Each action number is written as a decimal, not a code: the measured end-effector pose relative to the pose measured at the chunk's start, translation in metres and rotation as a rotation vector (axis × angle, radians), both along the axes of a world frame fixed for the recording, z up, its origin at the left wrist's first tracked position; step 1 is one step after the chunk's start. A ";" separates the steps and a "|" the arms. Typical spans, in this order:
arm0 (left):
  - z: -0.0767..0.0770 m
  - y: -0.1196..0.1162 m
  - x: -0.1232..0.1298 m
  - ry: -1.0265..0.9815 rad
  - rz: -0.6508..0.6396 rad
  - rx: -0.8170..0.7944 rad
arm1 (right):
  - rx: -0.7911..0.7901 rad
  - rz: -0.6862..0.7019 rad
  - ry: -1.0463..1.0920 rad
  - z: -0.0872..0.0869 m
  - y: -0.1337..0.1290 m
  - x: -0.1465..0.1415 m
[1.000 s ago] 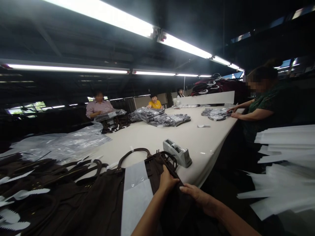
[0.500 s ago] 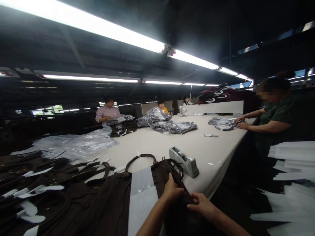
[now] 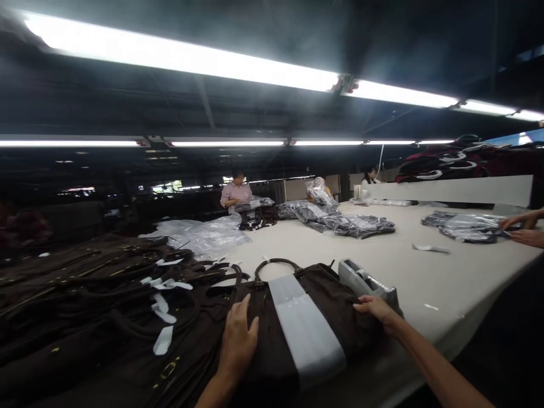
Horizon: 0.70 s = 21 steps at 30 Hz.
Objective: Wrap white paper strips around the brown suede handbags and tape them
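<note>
In front of me lies a dark brown handbag (image 3: 327, 289), with a white paper band (image 3: 304, 317) around its middle and one round handle (image 3: 278, 262) standing up at its far edge. My left hand (image 3: 240, 334) rests on the bag left of the band, its fingers stretched out and holding nothing. With thumb and fingers together, my right hand (image 3: 376, 310) grips the bag's right edge. Just beyond that hand stands a grey tape dispenser (image 3: 368, 283), close against the bag.
More brown handbags (image 3: 97, 289) with white paper tags are heaped at left. Clear plastic bags (image 3: 204, 232) lie behind them. Plastic-wrapped bundles (image 3: 361, 225) sit across the pale table (image 3: 408, 272). A co-worker's hands (image 3: 527, 226) touch another wrapped bundle at right. Another person (image 3: 236, 192) stands at the far side.
My view has swung right to left, so the scene sits further right. My left hand has crossed to the bag's left side and opened flat. My right hand has moved up the right edge.
</note>
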<state>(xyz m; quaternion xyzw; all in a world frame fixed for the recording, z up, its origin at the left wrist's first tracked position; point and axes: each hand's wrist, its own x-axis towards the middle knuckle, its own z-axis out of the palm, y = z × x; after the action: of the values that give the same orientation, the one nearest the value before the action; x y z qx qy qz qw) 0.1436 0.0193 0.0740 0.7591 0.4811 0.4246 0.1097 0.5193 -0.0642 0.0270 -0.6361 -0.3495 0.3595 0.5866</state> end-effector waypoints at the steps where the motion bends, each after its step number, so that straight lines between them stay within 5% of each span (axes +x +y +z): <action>1: -0.007 -0.001 -0.015 0.034 0.070 0.076 | -0.047 0.026 0.014 -0.007 0.001 0.003; 4: -0.027 -0.015 -0.051 0.145 0.251 0.190 | -0.126 0.108 0.034 -0.033 -0.006 0.010; 7: -0.040 -0.031 -0.070 0.168 0.383 0.039 | -0.144 0.142 -0.045 -0.048 -0.019 0.014; 11: -0.042 -0.045 -0.076 0.048 0.385 -0.286 | -0.191 0.138 -0.191 -0.038 -0.029 0.008; 21: -0.031 -0.066 -0.083 -0.045 0.232 -0.261 | -0.345 0.134 -0.613 -0.012 -0.021 0.033</action>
<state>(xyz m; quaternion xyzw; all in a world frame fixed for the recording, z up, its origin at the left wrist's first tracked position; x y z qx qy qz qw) 0.0606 -0.0466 0.0426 0.6682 0.6138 0.3852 0.1683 0.5520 -0.0847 0.0149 -0.7797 -0.4843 0.2436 0.3133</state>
